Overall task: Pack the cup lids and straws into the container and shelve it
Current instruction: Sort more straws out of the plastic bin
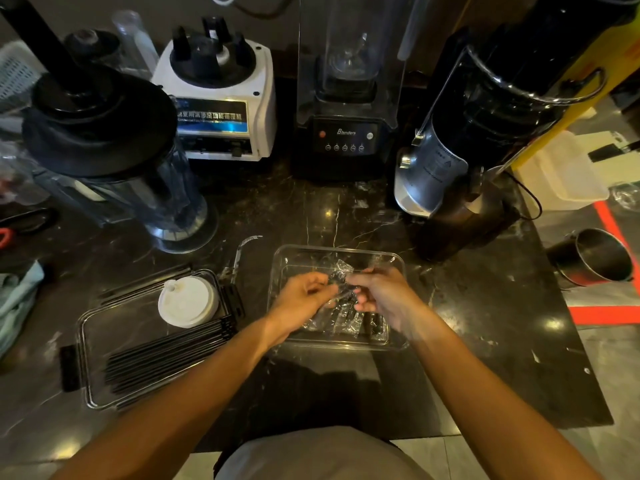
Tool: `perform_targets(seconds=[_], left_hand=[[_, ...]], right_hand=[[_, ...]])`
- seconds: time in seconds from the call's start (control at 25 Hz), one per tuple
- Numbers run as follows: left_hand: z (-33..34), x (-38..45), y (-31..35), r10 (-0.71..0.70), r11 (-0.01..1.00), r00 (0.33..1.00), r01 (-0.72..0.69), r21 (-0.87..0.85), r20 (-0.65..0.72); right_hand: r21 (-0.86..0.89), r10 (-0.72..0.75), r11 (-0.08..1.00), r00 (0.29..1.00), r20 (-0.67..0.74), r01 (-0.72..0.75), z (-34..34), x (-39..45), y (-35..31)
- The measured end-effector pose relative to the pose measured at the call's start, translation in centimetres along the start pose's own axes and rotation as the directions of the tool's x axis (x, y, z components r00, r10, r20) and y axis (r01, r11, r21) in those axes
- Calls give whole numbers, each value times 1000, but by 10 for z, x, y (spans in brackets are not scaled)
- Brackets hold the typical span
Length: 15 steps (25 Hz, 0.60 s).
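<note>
Clear plastic container, glossy dark marble counter

Single view, head-worn, wide-angle. Looks forward and steeply down onto the dark marble desk from above its near edge. Close range: both forearms enter from the bottom of the frame. Far edge with the blenders sits at the top; desk's right edge and floor show at right. Edges bend.

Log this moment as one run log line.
both hands: left hand, right hand hold wrapped straws | over container | cup lids outside, unpacked
</note>
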<state>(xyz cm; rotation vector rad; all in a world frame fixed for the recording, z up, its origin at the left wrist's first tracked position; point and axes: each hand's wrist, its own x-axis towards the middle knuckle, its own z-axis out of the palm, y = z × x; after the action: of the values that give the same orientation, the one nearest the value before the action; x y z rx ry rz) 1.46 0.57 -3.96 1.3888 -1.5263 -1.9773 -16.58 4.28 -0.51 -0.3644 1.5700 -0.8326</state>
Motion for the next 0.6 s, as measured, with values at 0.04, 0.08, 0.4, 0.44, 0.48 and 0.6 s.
perform_targets(seconds=[0.04,0.08,0.4,0.44,0.48,0.6], left_hand=[[-1,0,-1,-7,1000,1000,7,6,14],[-2,-1,-2,-10,1000,1000,10,17,13],[-4,-4,-2,-165,975,984,153,-160,-70],[-3,-2,-3,-192,967,979,176,-185,-73],[-3,0,-4,-209,965,974,192,-178,-86],[1,4,-6,-211,970,965,187,-156,-153]], right_hand=[[39,25,999,1000,4,-25,2,2,1],[86,39,996,999,21,-41,3,3,2],[-312,-83,948,994,-67,58,-11,21,16],[-568,-144,820,986,-83,72,-12,24,21],[-750,-175,659,982,-70,63,-10,25,26],[-935,-177,355,983,-53,13,8,20,33]])
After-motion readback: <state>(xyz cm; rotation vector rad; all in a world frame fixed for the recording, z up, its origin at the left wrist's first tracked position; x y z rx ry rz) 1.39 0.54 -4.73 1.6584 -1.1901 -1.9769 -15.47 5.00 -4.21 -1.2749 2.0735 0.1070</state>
